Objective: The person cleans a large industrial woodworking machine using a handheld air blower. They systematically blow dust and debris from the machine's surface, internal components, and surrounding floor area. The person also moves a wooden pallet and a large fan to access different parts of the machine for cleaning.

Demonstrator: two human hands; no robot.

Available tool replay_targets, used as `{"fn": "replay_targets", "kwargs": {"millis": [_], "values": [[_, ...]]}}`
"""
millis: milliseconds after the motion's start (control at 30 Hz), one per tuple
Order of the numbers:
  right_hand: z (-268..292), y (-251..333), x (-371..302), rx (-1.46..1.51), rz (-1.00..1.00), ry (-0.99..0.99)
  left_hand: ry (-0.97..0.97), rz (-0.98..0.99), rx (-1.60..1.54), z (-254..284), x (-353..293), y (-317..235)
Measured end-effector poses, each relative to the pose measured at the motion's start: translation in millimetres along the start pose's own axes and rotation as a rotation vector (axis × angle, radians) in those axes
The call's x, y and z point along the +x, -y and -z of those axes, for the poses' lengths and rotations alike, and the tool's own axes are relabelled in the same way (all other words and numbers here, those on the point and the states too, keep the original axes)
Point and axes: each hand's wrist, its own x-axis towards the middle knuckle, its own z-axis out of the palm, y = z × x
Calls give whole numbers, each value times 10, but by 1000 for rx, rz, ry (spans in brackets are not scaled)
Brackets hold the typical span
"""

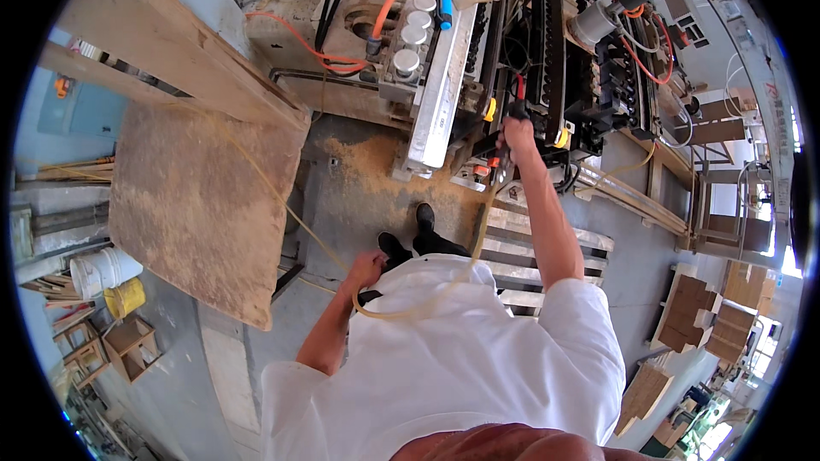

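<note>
My right hand (518, 135) reaches forward into the machine, fingers wrapped round a black air blow gun (518, 109). A pale yellow air hose (489, 220) runs from below that hand, loops across my waist and trails off to the left. Close by are the machine's dark rails (535, 43), a yellow clip-like part (489, 109) and small orange-red fittings (483, 169). My left hand (367, 268) hangs low beside my waist, fingers curled in, next to the hose. Its grip is partly hidden, so what it holds, if anything, is unclear.
A dusty brown board (201, 213) stands at left. Sawdust (367, 162) covers the floor by the machine's metal beam (440, 102). A slatted wooden pallet (512, 248) lies near my right side. Buckets (104, 271) are far left; cardboard boxes (688, 312) are at right.
</note>
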Motion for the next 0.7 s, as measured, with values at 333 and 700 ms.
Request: {"fn": "replay_targets", "kwargs": {"millis": [333,700], "values": [[-247,1016,1875,-1669,667,-90,-133,107,-63,-85,47,-15],[-463,1478,2558,-1136,109,-103,-52,253,319,-69,-309,-214]]}}
